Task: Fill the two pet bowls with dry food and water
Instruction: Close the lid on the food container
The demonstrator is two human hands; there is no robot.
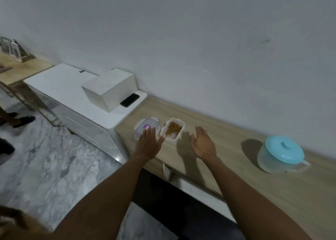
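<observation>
An open white plastic container (174, 130) holding brown dry pet food stands on the wooden counter (227, 149). Its clear lid (145, 126), with a small coloured sticker, lies just left of it. My left hand (150, 143) is spread flat with straight fingers over the near edge of the lid, the thumb close to the container's left wall. My right hand (202, 143) hovers open a short way right of the container, touching nothing. A clear water jug with a turquoise lid (282, 153) stands further right on the counter. No pet bowls are in view.
A white cabinet (60, 87) adjoins the counter's left end, carrying a white box (111, 90) and a black phone (130, 100). A wooden table (20, 69) with frames is at far left. Marble floor (54, 158) lies below; shoes (21, 120) stand on it.
</observation>
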